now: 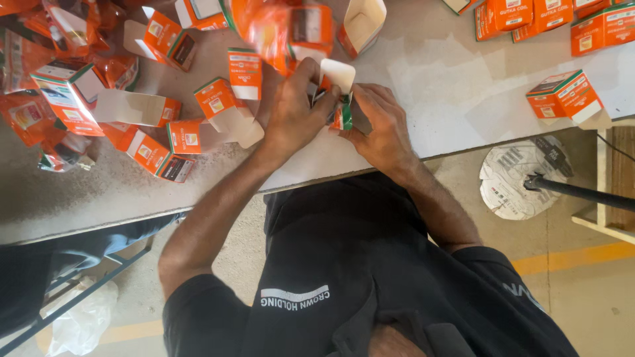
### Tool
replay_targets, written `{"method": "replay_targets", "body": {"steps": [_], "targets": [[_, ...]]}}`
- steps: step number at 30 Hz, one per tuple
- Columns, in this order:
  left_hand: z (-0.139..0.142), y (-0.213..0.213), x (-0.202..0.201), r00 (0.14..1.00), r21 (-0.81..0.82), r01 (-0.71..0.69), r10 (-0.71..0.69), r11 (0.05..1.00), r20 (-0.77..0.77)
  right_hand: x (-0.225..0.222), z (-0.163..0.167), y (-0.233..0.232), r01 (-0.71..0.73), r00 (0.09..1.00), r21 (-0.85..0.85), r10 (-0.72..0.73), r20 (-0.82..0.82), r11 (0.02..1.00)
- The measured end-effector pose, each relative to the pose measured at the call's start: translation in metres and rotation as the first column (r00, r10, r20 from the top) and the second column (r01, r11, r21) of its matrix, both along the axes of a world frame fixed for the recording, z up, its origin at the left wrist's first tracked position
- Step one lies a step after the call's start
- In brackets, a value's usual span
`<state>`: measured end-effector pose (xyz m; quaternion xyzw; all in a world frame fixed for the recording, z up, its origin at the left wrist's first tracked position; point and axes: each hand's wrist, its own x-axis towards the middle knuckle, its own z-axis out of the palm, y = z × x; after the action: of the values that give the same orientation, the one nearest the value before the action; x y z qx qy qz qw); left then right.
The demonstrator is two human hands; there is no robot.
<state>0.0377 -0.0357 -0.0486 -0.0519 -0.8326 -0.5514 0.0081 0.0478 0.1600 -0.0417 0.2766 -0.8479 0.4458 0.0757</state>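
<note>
- My left hand (291,116) and right hand (380,125) were both over the near edge of the grey table (436,92), just past my chest, working on one small orange and green carton (342,114).
- The carton sat between both hands, just above the tabletop as far as I could tell, with its white top flap (338,73) sticking up open.
- Left fingers were curled down over the top left of the carton, mostly closed. I couldn't see the fingertips, they were tucked behind the hand.
- Right fingers were bent in a pinch on the lower green corner, thumb on the near side.
- My take on handling: thin card, super light, probably empty or close to it. It'd crush if squeezed on the flat faces, so pinching at the folded edges and corners felt like the right spot. The printed surface looked a bit glossy, so maybe a little slippery.
- The open flap was the floppy bit, best pushed near its crease rather than the tip, I reckoned.
- Just beyond my left hand was a loose pile of cartons (152,112), the same kind, many lying on their sides with ends open.
- Further up, one open white-lined carton (362,25) stood near the far edge.
- Off to the far right, a closed carton (563,96) sat alone, and a neat stack of cartons (549,16) sat at the top corner.
</note>
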Motion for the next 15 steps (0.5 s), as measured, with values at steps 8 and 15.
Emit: {"method": "replay_targets", "body": {"steps": [8, 15], "targets": [[0.032, -0.005, 0.011, 0.996, 0.035, 0.079, -0.08, 0.996, 0.039, -0.001, -0.003, 0.0, 0.04, 0.998, 0.048, -0.038, -0.042, 0.998], [0.028, -0.005, 0.016, 0.999, -0.052, 0.017, -0.019, 0.998, -0.034, 0.002, -0.004, 0.002, -0.007, 1.0, 0.036, 0.007, -0.013, 0.999]]}}
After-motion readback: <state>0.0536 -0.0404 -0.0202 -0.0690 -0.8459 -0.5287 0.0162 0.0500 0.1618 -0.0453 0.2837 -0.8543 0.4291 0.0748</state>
